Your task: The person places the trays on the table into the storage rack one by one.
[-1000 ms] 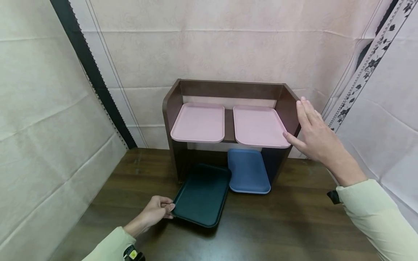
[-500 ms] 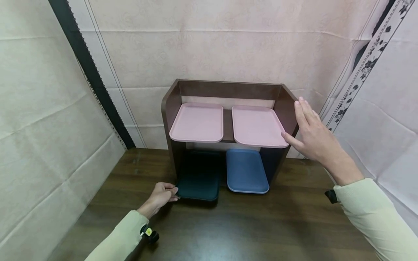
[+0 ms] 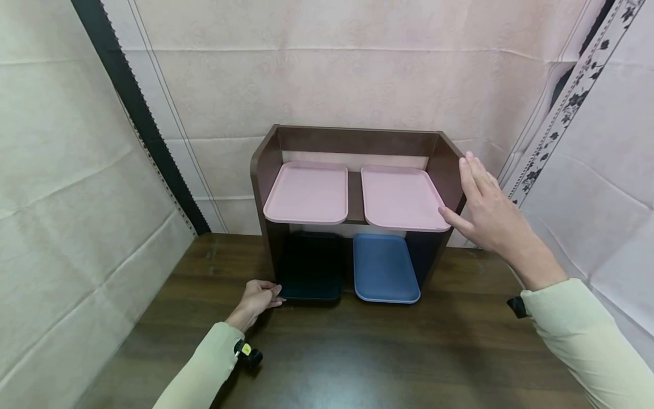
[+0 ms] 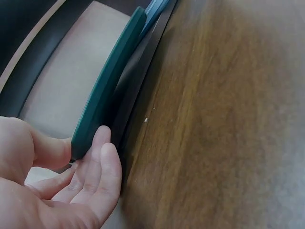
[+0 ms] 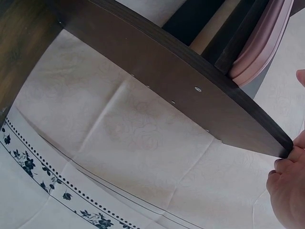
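Note:
My left hand (image 3: 258, 301) pinches the near left corner of a dark green tray (image 3: 311, 272) in the lower left bay of a brown two-tier shelf (image 3: 357, 140). In the left wrist view, the thumb lies on the tray's upper side and the fingers are beneath its rim. Most of the green tray is inside the bay, in shadow. My right hand (image 3: 487, 216) rests against the shelf's right side panel (image 5: 190, 81), fingers straight, thumb toward the front edge beside a pink tray (image 3: 403, 199).
On the upper tier, another pink tray (image 3: 306, 193) lies to the left of the first. A blue tray (image 3: 385, 270) sits in the lower right bay, its front sticking out slightly. The shelf stands on a wooden table (image 3: 368, 352), with pale cloth (image 3: 357, 74) hanging behind and at both sides.
My left hand has pushed the green tray back into the lower left bay, where it was sticking out at an angle and is now straight. The right hand has stayed at the side panel.

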Available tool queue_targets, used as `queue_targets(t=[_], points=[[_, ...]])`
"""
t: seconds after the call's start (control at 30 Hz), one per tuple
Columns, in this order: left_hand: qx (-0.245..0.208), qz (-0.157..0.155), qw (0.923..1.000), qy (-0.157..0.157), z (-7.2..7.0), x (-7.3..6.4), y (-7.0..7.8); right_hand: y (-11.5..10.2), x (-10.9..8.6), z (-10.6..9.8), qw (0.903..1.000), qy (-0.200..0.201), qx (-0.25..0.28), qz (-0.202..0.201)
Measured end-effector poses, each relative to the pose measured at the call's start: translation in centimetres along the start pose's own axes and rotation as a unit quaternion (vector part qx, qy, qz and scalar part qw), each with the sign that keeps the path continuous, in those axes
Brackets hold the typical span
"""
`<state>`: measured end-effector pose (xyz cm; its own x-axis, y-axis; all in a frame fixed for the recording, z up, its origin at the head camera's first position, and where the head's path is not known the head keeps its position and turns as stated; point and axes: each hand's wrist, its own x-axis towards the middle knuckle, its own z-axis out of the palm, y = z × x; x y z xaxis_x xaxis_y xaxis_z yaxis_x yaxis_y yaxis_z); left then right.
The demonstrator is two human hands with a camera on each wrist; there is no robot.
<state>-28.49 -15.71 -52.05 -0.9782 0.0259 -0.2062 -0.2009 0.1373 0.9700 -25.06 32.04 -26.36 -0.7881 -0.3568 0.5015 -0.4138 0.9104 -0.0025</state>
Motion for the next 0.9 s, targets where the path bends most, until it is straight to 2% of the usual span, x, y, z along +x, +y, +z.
queue_targets(t=[0.43, 0.9], points=[[-0.019, -0.004, 0.9996, 0.023, 0.0, 0.1, -0.5, 0.0, 0.0, 0.0, 1.0, 0.006, 0.002, -0.003], [-0.037, 0.022, 0.9986, 0.031, -0.1, -0.6, -1.1, -0.1, 0.0, 0.0, 1.0, 0.003, -0.005, 0.002]])
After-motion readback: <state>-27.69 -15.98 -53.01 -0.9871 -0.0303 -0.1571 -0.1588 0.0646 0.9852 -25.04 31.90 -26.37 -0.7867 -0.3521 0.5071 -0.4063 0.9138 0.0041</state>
